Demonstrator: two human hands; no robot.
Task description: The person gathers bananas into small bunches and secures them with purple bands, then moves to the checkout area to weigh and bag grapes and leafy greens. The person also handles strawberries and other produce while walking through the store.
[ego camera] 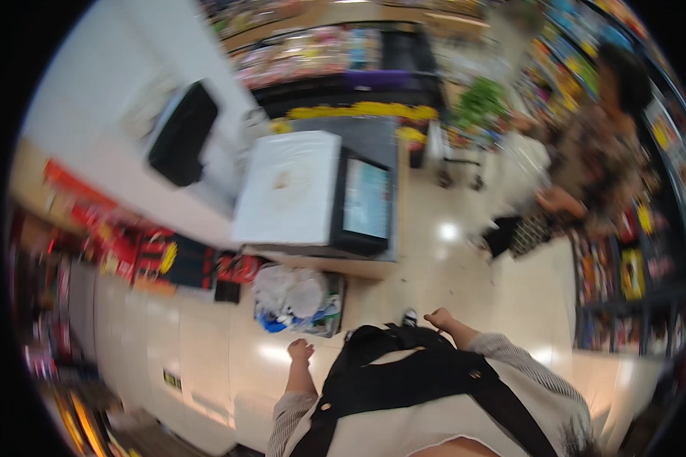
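My left hand [301, 349] hangs low beside my body with its fingers curled, and nothing shows in it. Just beyond it stands a bin [334, 308] filled with crumpled plastic bags [291, 291]. On the other side of my black apron [400, 377], my right hand [441, 320] is loosely curled in the air, also with no object visible in it. Farther ahead, a counter [377, 268] carries a large white-topped machine [291, 188] with a lit screen [366, 198]. The picture is blurred.
On the right, a person [594, 148] carries a pale plastic bag [523, 160] near a cart with leafy greens [480, 103]. Stocked shelves [611, 308] line the right side. A packed display [314, 51] stands behind the counter. Red boxes [148, 257] sit to the left.
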